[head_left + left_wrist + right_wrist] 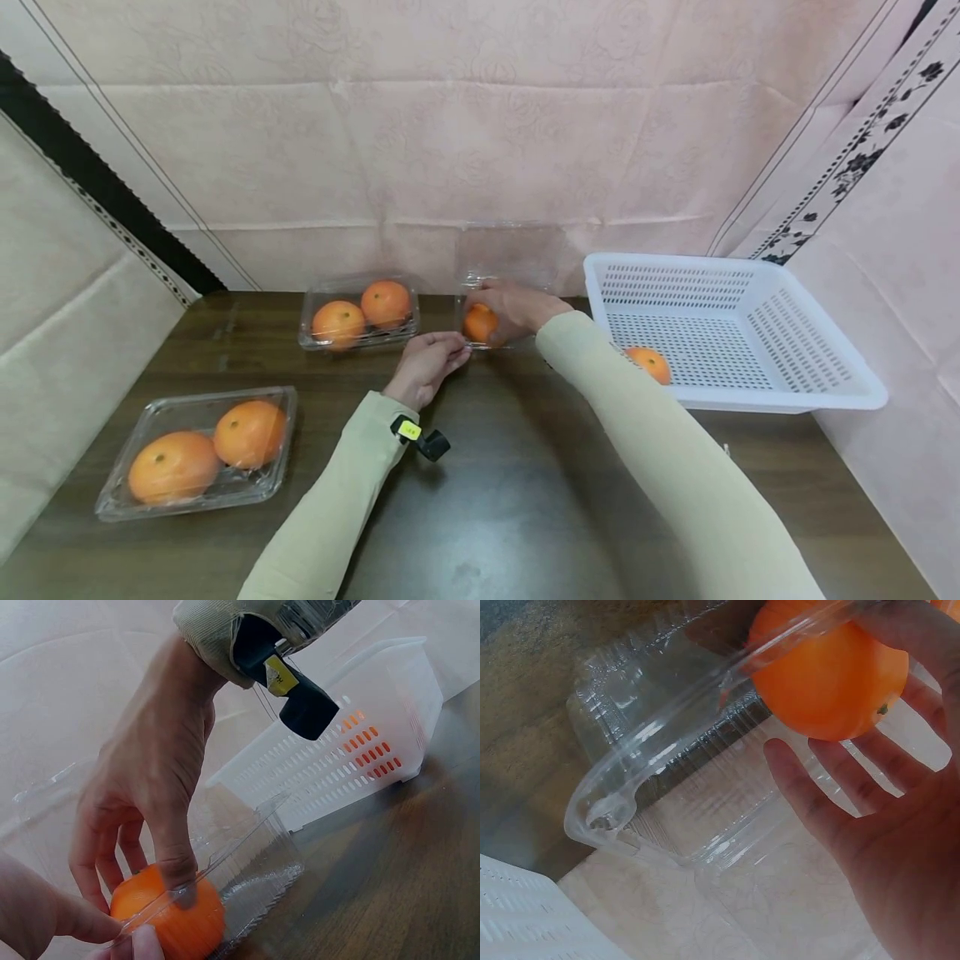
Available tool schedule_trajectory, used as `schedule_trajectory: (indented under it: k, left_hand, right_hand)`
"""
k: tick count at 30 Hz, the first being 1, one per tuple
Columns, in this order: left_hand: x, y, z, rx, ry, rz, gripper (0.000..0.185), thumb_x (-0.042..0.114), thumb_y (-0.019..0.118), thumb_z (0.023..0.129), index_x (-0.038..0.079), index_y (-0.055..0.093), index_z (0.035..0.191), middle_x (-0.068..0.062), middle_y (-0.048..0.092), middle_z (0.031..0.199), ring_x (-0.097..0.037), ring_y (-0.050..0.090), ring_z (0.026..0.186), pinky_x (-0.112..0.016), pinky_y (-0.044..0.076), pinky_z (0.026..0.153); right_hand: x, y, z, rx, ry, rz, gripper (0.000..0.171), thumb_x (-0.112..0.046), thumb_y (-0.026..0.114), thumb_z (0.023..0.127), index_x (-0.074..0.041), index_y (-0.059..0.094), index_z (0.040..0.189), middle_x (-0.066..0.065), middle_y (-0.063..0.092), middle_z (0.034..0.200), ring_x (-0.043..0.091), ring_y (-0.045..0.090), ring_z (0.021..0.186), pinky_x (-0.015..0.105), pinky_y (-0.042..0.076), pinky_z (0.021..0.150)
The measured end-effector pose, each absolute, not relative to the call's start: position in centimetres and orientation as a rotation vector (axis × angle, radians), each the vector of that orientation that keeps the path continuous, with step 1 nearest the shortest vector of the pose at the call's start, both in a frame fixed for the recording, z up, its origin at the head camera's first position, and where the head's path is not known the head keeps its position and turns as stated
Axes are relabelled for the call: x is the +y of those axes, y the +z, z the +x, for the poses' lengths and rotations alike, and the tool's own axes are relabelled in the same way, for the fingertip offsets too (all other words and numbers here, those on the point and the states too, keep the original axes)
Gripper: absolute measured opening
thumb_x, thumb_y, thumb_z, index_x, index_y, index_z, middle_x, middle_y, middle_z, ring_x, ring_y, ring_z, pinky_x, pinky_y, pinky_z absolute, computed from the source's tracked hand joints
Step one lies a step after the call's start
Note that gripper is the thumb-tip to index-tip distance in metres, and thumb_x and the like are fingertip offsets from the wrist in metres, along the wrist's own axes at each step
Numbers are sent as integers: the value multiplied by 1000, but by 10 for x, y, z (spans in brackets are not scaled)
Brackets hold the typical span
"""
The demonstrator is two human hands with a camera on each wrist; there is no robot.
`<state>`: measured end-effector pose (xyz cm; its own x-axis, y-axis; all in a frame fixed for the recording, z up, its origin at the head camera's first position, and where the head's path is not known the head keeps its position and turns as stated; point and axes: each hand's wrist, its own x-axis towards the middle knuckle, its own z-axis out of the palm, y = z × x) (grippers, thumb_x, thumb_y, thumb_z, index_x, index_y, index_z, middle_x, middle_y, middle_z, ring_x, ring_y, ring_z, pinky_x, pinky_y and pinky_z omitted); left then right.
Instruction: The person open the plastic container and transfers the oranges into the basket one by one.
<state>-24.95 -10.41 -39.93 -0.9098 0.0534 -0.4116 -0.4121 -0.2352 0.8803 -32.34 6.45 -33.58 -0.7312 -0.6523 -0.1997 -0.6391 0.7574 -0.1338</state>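
At the table's back, a clear plastic clamshell box (510,250) stands with its lid raised against the wall cloth. My right hand (517,308) holds an orange (478,323) inside the box's near part, thumb on one side and fingers on the other. In the right wrist view the orange (825,682) shows its green stem end, with the box rim (592,799) passing across it. My left hand (429,367) pinches the front left edge of the box between thumb and fingertips. The orange (187,922) sits just behind those fingertips in the left wrist view.
To the right stands a white perforated basket (675,333) with an orange (650,364) in it, partly hidden by my right sleeve. Left of my hands is a clear box (378,335) with two oranges. Another box (270,487) with two oranges lies nearer, at the left.
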Motion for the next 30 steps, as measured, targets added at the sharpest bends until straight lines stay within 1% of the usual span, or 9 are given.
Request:
schedule_trajectory:
  k: [4, 9, 13, 22, 30]
  left_hand:
    - [-104, -400, -250, 1726, 2213, -421, 30, 8, 56, 104, -3, 61, 132, -11, 60, 120, -15, 64, 100, -32, 54, 108]
    - [-104, -399, -250, 1722, 2215, -418, 30, 7, 57, 104, -3, 61, 132, -11, 61, 120, -14, 64, 98, -30, 56, 105]
    - [-104, -400, -251, 1717, 2215, -423, 30, 7, 57, 104, -3, 60, 132, -10, 60, 120, -14, 63, 98, -29, 57, 103]
    - [-100, -399, -251, 1733, 2221, -398, 30, 8, 57, 103, -3, 60, 131, -12, 61, 119, -15, 64, 97, -32, 54, 108]
    - [-103, -399, -250, 1736, 2221, -418, 32, 8, 57, 103, -3, 59, 133, -12, 61, 121, -14, 63, 97, -30, 55, 106]
  right_hand:
    - [66, -337, -325, 2709, -136, -981, 56, -20, 87, 81, -26, 61, 130, 5, 55, 131, 25, 52, 119, 44, 50, 110]
    - [66, -337, -326, 2705, -182, -952, 56, -18, 89, 79, -26, 62, 128, 5, 55, 128, 26, 52, 117, 44, 50, 110]
    - [66, -338, -328, 2701, -166, -958, 58, -18, 89, 79, -27, 62, 129, 5, 54, 129, 26, 52, 117, 44, 50, 110]
    - [66, -338, -330, 2708, -66, -989, 62, -19, 86, 81, -24, 59, 137, 9, 53, 134, 27, 55, 118, 44, 50, 111]
    - [62, -338, -333, 2687, 6, -1036, 58, -23, 85, 83, -24, 60, 136, 6, 58, 134, 26, 55, 118, 43, 48, 113]
